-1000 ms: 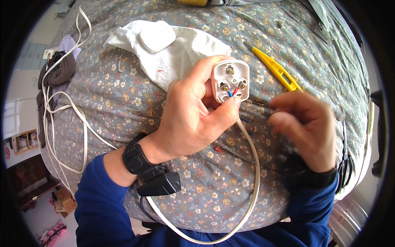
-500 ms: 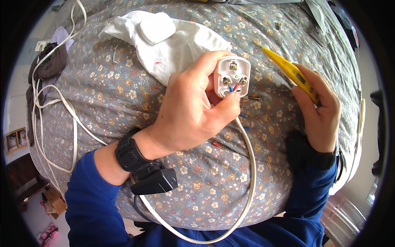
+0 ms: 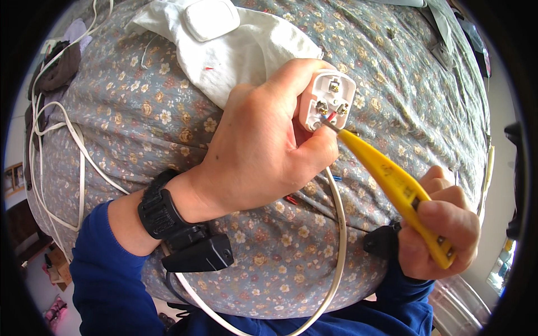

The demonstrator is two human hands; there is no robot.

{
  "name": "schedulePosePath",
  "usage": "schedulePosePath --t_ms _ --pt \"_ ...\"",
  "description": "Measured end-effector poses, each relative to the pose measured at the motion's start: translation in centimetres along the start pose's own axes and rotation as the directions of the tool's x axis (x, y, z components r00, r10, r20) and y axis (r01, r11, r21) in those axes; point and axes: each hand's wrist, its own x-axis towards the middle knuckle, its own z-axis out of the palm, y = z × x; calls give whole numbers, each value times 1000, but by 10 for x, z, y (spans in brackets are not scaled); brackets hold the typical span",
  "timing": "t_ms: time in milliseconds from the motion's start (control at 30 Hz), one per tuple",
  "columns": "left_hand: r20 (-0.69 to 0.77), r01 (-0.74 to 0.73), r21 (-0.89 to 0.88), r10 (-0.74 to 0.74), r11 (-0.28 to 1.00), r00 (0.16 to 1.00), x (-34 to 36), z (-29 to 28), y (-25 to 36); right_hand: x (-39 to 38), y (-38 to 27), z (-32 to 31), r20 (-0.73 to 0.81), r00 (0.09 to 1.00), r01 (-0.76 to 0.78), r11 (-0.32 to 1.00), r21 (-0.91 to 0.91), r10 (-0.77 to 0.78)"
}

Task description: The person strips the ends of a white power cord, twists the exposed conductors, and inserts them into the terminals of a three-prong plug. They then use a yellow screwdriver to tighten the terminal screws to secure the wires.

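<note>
My left hand [image 3: 252, 145] is closed around an opened white plug [image 3: 329, 89], its thumb pressed at the cord end. Inside the plug sit brass screw terminals and a short red wire [image 3: 332, 116]. A white cable [image 3: 341, 235] runs down from the plug and loops toward me. In my right hand [image 3: 443, 224], the fingers are wrapped round the handle of a yellow tester screwdriver [image 3: 392, 179]. Its metal tip reaches into the plug beside the red wire, near the lower left terminal. The tip covers where the blue wire lies.
A white cloth [image 3: 252, 53] bearing a white rounded cover [image 3: 210, 19] lies at the far left on the flowered bedspread [image 3: 280, 263]. Red [image 3: 291, 199] and blue wire scraps [image 3: 337, 178] lie below my left hand. More white cable [image 3: 84, 148] trails along the left.
The screwdriver has swung round, and its tip has moved left into the plug. My right hand has come lower and nearer me. The plug has shifted slightly right.
</note>
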Motion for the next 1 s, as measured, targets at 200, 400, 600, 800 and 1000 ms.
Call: schedulePosePath --t_ms 200,400,600,800,1000 --pt "18 -6 59 5 998 1000 0 -1 1 4 3 9 16 999 35 995 -91 -33" --pt "11 23 34 -23 999 1000 -1 0 4 4 0 9 -17 1000 -28 991 -132 26" --pt "8 47 15 -47 999 999 0 1 4 5 -1 6 -31 999 -42 988 -150 37" --pt "25 41 18 -41 999 999 -1 0 4 5 3 8 -7 1000 -8 995 -103 7" --pt "16 16 18 -16 1000 1000 -1 1 1 4 -2 10 -45 996 -80 989 -126 75"
